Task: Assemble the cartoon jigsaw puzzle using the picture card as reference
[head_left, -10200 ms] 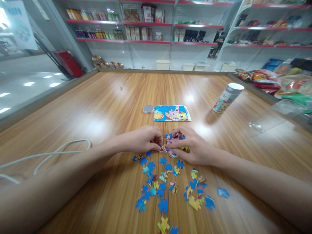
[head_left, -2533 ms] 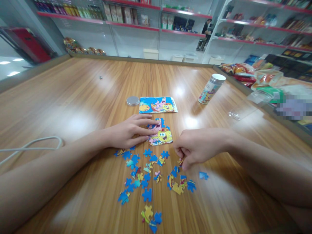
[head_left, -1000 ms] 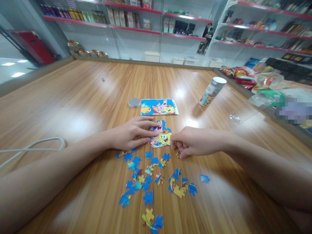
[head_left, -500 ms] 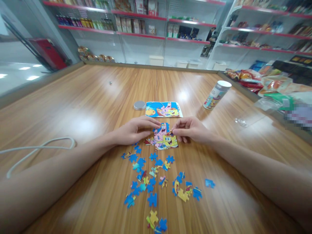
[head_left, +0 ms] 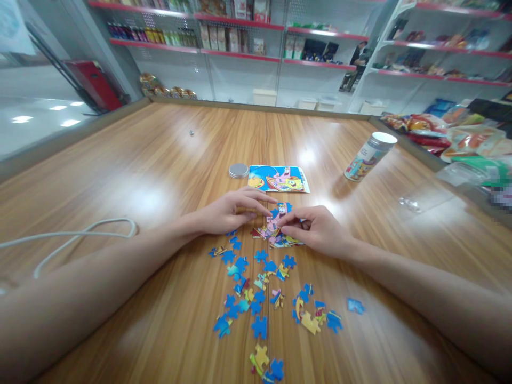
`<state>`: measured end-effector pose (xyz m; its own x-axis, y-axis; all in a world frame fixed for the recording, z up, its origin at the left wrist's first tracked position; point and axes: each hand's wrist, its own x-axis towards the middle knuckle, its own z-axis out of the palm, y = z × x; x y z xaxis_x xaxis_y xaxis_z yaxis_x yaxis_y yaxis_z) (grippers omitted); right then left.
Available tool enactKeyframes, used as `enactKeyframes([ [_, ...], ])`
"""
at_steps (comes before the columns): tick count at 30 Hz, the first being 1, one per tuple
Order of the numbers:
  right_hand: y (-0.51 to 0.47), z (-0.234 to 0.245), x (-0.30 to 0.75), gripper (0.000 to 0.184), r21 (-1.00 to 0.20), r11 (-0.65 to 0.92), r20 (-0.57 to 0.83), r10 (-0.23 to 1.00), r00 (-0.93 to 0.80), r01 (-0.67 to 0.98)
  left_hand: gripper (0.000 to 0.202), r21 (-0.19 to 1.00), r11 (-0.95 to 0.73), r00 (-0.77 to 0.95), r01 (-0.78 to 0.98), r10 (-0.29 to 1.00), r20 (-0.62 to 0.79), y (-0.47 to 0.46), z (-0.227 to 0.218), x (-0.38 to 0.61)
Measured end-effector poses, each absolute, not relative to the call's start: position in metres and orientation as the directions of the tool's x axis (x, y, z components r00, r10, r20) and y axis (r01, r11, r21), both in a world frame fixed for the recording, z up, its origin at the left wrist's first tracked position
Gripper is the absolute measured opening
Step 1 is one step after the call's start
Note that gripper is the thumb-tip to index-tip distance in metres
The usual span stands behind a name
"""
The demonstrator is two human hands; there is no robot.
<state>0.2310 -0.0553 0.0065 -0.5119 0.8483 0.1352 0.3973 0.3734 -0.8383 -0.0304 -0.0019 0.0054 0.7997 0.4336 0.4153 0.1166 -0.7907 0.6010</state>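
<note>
A partly assembled jigsaw puzzle [head_left: 273, 229] with pink and yellow cartoon figures lies flat on the wooden table. My left hand [head_left: 230, 213] is open, its fingers stretched out at the puzzle's upper left edge. Over the right part of the puzzle, my right hand [head_left: 316, 226] is closed in a pinch, fingertips at the puzzle's middle; whatever is between them is hidden. That hand covers much of the yellow figure. Loose puzzle pieces [head_left: 259, 326], mostly blue with some yellow, are scattered nearer to me. Beyond my hands lies a printed picture card [head_left: 276, 178] of the same figures.
A round metal lid [head_left: 239, 170] lies left of the card. The open printed canister [head_left: 368, 157] stands at the right. A white cable [head_left: 92, 228] crosses the table's left side. Snack bags [head_left: 428, 130] are heaped past the right edge, and stocked shelves stand behind; a person is partly visible there.
My right hand has moved left across the puzzle, from its right edge to its middle, now covering the yellow figure. My left hand stays at the upper left edge. The whole view has shifted slightly.
</note>
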Motion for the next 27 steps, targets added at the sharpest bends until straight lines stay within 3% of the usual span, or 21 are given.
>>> enactKeyframes([
  [7,-0.0586,0.0121,0.2292,0.019,-0.871,0.276,0.057,0.878,-0.475,0.406,0.031,0.493,-0.857,0.856,0.151,0.363,0.369,-0.0054,0.0052,-0.027],
  [15,-0.0626,0.0069,0.2292,0.021,-0.723,0.501,0.222,0.82,-0.528,0.475,0.029,0.541,-0.829,0.82,0.139,0.403,0.406,-0.003,0.0032,-0.0283],
  [19,-0.0623,0.0077,0.2305,0.023,-0.692,0.503,0.21,0.826,-0.523,0.517,0.028,0.576,-0.804,0.803,0.149,0.438,0.404,-0.0032,0.0065,-0.0306],
  [24,-0.0641,0.0076,0.2311,0.022,-0.65,0.494,0.195,0.843,-0.502,0.578,0.014,0.544,-0.823,0.856,0.162,0.392,0.338,-0.0069,0.0117,-0.0299],
  [27,-0.0649,0.0068,0.2309,0.028,-0.532,0.648,0.308,0.747,-0.589,0.544,0.019,0.52,-0.837,0.864,0.169,0.379,0.33,-0.008,0.012,-0.0288],
])
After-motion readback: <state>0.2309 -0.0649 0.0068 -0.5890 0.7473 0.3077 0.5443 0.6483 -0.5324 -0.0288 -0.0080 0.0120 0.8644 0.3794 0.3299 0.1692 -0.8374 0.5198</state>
